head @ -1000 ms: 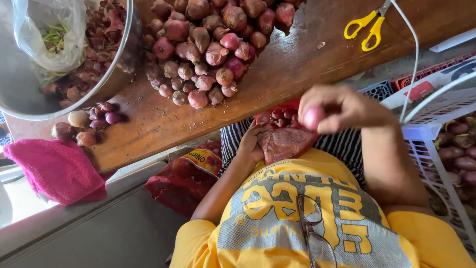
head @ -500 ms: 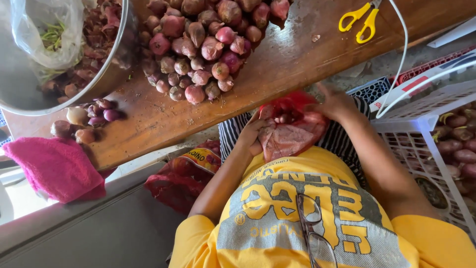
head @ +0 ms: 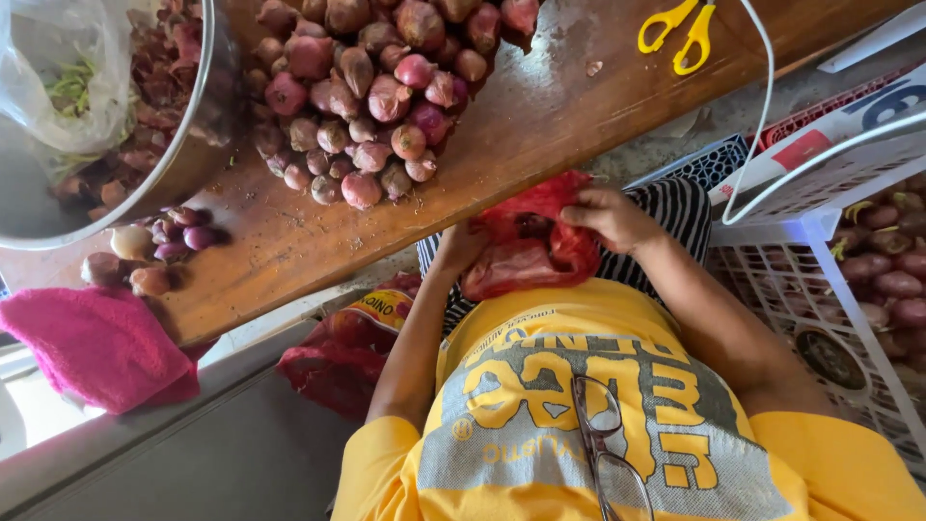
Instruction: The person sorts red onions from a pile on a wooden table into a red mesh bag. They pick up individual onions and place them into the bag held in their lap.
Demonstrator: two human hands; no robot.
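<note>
A red mesh bag point(head: 526, 246) with shallots inside rests on my lap, below the edge of the wooden table point(head: 540, 135). My left hand point(head: 459, 247) grips the bag's left side. My right hand point(head: 608, 214) lies on the bag's upper right rim, with its fingers pinching the mesh at the mouth. A large pile of unpeeled red shallots point(head: 371, 106) sits on the table just beyond my hands.
A metal bowl point(head: 198, 145) holding skins and a clear plastic bag stands at the left, with a few peeled shallots point(head: 159, 249) and a pink cloth point(head: 96, 347) near it. Yellow scissors point(head: 680, 34) lie far right. A white basket point(head: 820, 232) with shallots stands at my right. Another red sack point(head: 338, 352) lies below.
My right hand held one shallot raised at the right; it has come down to the bag's mouth and the shallot is no longer in its fingers. My left hand stayed on the bag.
</note>
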